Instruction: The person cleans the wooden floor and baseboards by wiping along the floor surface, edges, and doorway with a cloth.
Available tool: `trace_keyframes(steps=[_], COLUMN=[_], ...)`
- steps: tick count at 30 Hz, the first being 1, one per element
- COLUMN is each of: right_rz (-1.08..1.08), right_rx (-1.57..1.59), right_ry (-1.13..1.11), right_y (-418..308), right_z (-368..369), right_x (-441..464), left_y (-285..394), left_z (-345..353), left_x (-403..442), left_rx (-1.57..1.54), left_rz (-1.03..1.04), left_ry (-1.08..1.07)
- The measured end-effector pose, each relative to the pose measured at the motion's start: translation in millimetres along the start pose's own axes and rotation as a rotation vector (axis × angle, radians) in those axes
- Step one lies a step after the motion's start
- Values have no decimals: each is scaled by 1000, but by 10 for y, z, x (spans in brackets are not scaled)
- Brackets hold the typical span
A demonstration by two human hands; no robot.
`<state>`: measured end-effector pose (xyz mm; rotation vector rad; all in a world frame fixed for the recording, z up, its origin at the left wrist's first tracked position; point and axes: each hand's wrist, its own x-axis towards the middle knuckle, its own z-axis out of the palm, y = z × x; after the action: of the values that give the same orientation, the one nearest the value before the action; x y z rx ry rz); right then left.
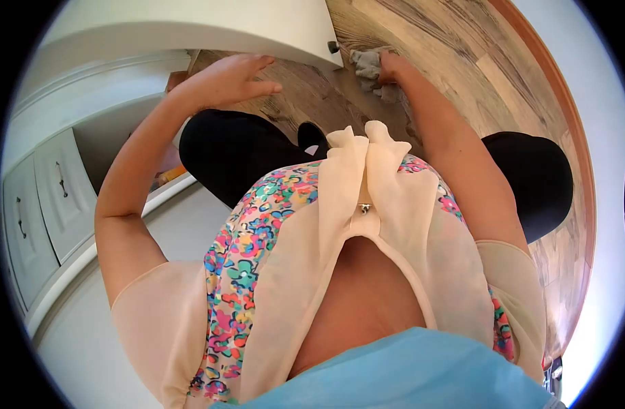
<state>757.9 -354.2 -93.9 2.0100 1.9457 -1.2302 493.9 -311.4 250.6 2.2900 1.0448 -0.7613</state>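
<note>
My right hand reaches down to the wooden floor, its fingers closed around a crumpled grey cloth. The cloth appears to rest on the boards, and part of it is hidden by the hand. Over on the left, my left hand hovers with thumb and fingers apart and holds nothing. It is nearest to the lower edge of a white door with a dark knob. Both bent knees, in black, spread on either side below the hands.
White drawer fronts with dark handles stand at the left, beside a cabinet opening with an orange item partly hidden by my left arm. A brown skirting strip runs along the white wall at the right.
</note>
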Motion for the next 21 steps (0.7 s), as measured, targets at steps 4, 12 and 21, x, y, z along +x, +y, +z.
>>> trace_keyframes(steps=[4, 12, 21], right_rz=[59, -12, 13], right_rx=[-104, -30, -34], right_ry=[-358, -360, -402], right_y=[-182, 151, -88], right_z=[-266, -64, -339], right_x=[-72, 63, -195], left_y=[244, 772, 1273], left_z=[-86, -349, -702], left_x=[222, 739, 1348], left_rx=[116, 239, 245], left_rz=[71, 243, 403], left_ry=[-11, -7, 46])
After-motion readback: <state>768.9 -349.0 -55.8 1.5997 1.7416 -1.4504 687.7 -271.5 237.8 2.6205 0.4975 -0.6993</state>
